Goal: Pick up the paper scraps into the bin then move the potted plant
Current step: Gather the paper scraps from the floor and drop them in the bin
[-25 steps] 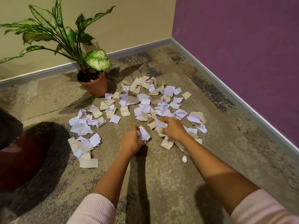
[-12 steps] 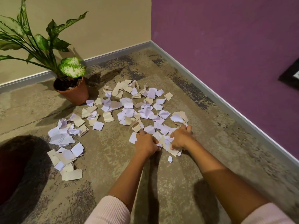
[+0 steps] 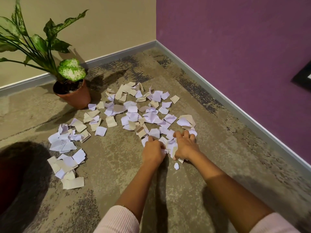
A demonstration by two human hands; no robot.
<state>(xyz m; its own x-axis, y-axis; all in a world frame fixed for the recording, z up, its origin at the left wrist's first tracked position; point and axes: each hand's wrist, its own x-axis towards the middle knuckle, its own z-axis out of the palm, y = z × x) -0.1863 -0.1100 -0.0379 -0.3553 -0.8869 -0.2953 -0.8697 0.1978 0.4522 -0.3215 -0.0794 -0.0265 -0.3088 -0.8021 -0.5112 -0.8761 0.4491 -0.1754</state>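
Both hands, left hand and right hand, are curling their fingers around paper scraps lying mostly beyond and leftward of them, toward the potted plant.

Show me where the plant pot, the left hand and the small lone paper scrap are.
plant pot [image 3: 75,98]: head view, on its orange side wall.
left hand [image 3: 154,153]: head view, on its back.
small lone paper scrap [image 3: 176,166]: head view, on its middle.

Cut off at left edge: dark red bin and plant leaves; scraps under both hands partly hidden.
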